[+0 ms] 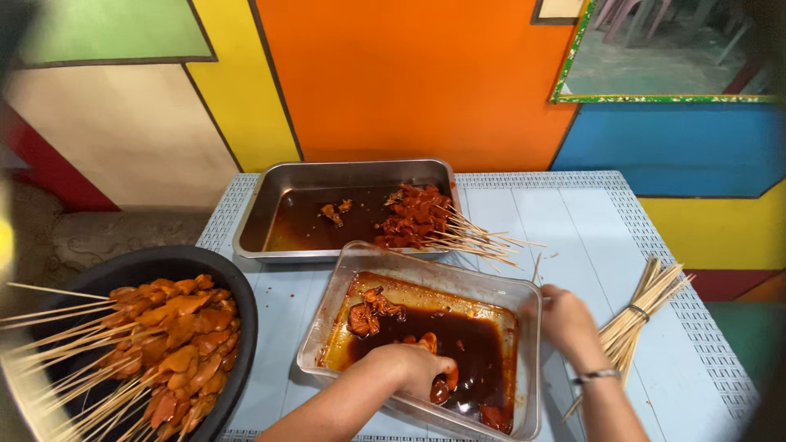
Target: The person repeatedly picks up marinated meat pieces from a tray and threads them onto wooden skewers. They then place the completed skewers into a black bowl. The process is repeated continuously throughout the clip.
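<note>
My left hand reaches into a clear plastic tub of dark brown marinade, its fingers closed around a piece of marinated meat. More meat pieces lie at the tub's far left. My right hand, with a bracelet on the wrist, rests against the tub's right rim beside a banded bundle of bamboo skewers; whether its fingers grip anything I cannot tell.
A steel tray behind holds sauce and a pile of skewered meat. A black basin at left is heaped with finished skewers. All stand on a light blue plastic table against a colourful wall.
</note>
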